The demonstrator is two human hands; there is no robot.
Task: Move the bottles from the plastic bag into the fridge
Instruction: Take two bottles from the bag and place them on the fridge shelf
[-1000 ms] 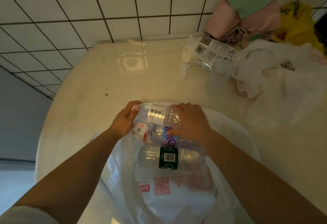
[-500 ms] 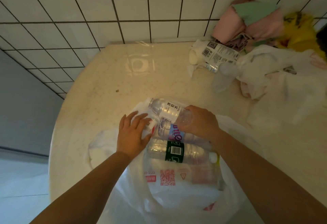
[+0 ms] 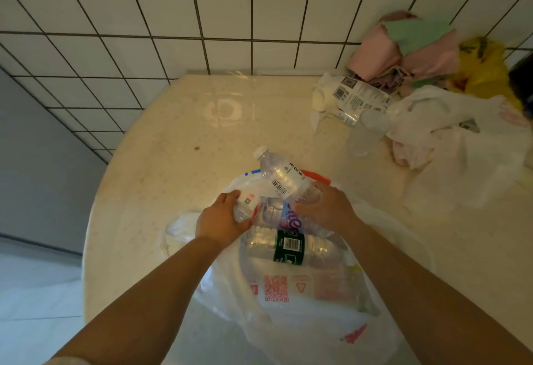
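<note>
A translucent white plastic bag (image 3: 288, 315) lies open on the beige counter, holding several clear water bottles. My right hand (image 3: 328, 209) grips the base of a white-labelled bottle (image 3: 284, 175), which tilts up out of the bag with its white cap pointing away. My left hand (image 3: 222, 220) is closed on a small bottle with a red-and-white label (image 3: 246, 201). Between the hands lies a bottle with a blue-pink label (image 3: 284, 220). Below it a green-labelled bottle (image 3: 291, 249) rests on its side in the bag. The fridge is out of view.
The beige counter (image 3: 173, 168) meets a white tiled wall (image 3: 202, 18). At the back right lie a crumpled labelled wrapper (image 3: 354, 96), another white plastic bag (image 3: 450, 139), pink and green cloths (image 3: 403, 44) and a yellow bag (image 3: 481, 64). The floor shows at left.
My right hand has lifted the white-labelled bottle up and out of the bag. My left hand has shifted from resting flat on the bag to gripping the small red-labelled bottle.
</note>
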